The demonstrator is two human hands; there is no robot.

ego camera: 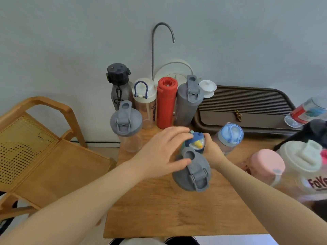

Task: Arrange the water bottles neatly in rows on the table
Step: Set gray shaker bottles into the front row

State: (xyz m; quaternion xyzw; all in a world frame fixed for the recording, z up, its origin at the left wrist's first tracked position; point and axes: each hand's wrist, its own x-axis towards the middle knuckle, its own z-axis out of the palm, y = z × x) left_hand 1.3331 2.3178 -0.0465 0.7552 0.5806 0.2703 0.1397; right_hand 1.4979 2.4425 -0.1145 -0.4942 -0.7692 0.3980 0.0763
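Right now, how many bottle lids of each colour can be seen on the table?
Grey lids: 3
Blue lids: 2
White lids: 2
Black lid: 1
Red lid: 1
Pink lid: 1
Total: 10
Far-right labelled bottle: lid hidden.

Bottles (166, 101) crowd the table (159, 209) rear; front lies bare.

A wooden table (159, 213) is filling the lower centre of the frame. Along its far edge, upper centre, a black-capped bottle (118, 85), a white-lidded clear bottle (144, 101), a red bottle (166, 102) and a grey bottle (189, 101) are standing in a row. A grey-lidded clear bottle (126, 124) is standing just in front at left. A dark slatted tray (247, 110) is lying at upper right, and a light-blue-lidded bottle (229, 135) is standing before it. A pink-lidded bottle (265, 165) and a cream-lidded jug (300, 163), both blurred, are possibly touching at the right edge.
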